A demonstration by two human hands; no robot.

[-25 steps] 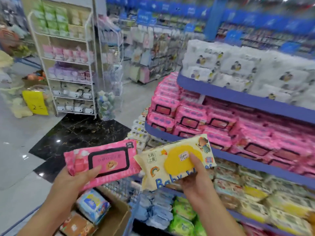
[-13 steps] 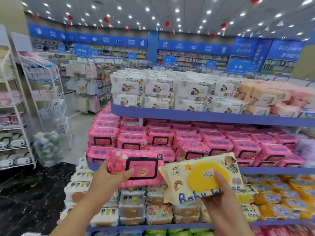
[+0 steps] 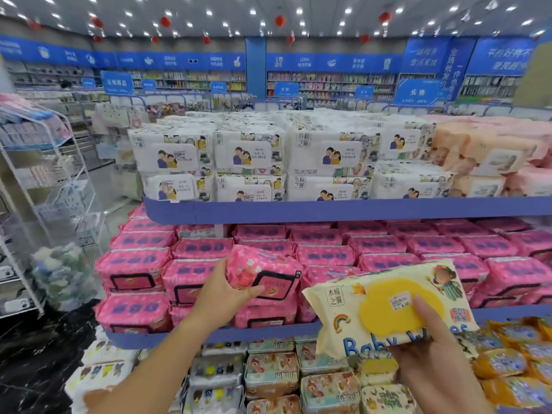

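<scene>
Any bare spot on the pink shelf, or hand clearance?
Pink rows are crammed. Only the front-row slot under the pink plastic wipes pack in the left hand looks free. Hand room: slim gap beneath the blue upper shelf. Black floor, left, is bare.

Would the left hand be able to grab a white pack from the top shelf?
Probably not yet: the left hand grips a pink wipes pack, though the white packs sit unobstructed above.

the top blue shelf holds white packs and peach packs side by side. the middle shelf below is full of stacked pink packs.
</scene>
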